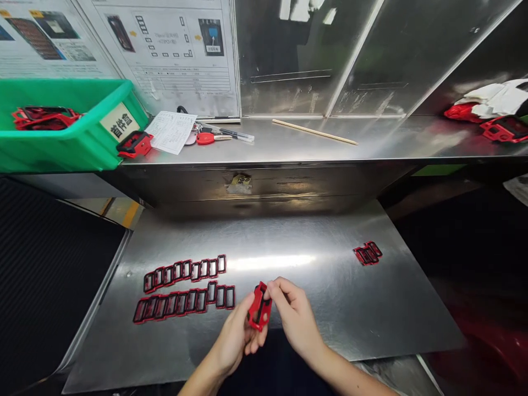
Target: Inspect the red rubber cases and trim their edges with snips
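Note:
A red and black rectangular frame part [259, 309] is held up over the near part of the metal table. My left hand [237, 333] grips it from the left and below, thumb along its side and fingers curled underneath. At its upper right end, my right hand [292, 312] has thumb and forefinger pinched against the part. Whether anything small sits between those right fingertips is hidden. To the left, similar red and black frames lie overlapping in two rows, a far row [186, 270] and a near row [181, 304]. A small group of the same frames [368, 253] lies at the right.
A steel shelf [264, 148] runs behind the metal table [313, 324]. On it stand a green bin [66, 143] with red parts, a paper slip [172, 132], keys [208, 137], pens [237, 133], a wooden stick [315, 132] and more red parts [505, 129]. Instruction sheets [173, 60] hang behind.

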Available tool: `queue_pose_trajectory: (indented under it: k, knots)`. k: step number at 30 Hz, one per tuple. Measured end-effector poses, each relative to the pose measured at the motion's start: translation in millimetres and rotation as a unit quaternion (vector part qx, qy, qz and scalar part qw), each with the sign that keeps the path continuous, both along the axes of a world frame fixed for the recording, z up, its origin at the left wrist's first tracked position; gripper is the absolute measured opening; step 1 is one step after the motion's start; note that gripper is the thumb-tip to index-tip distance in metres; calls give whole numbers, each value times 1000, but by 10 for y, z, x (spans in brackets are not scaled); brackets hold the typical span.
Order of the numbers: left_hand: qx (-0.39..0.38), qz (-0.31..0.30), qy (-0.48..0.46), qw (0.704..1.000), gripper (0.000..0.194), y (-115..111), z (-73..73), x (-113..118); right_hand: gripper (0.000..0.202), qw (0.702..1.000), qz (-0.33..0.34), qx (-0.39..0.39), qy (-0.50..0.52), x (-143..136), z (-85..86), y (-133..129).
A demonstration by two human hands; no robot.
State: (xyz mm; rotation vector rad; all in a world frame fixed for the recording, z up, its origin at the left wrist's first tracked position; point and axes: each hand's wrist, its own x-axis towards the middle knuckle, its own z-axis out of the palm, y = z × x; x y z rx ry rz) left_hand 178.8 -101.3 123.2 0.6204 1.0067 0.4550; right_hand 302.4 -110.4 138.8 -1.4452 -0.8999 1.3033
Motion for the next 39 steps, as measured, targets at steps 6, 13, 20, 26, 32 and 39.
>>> queue_pose_trajectory:
  k: [6, 13, 20, 26, 32, 39]
  knots:
    - [-22, -48, 3, 999, 60, 29, 57, 24, 50, 999, 1, 44, -29, 71, 29, -7]
    - [124, -67, 250, 958, 50, 284, -444, 17, 52, 995, -20, 41, -83, 159, -92, -28]
    - [183, -145, 556, 798, 32, 863, -962, -97, 58, 992, -31, 8, -125, 236, -389, -61]
    - [197, -248, 639, 701, 32, 1070, -987, -82, 63, 970, -109, -37, -216, 601, -914, 78]
    - [214, -306, 656, 656, 31, 1099, -922, -126, 25, 898, -230, -192, -322, 1564, -1281, 188]
    - [221, -280, 655, 666, 46, 1013, -815, -152, 32, 846, -284, -306, -332, 2386, -1183, 133]
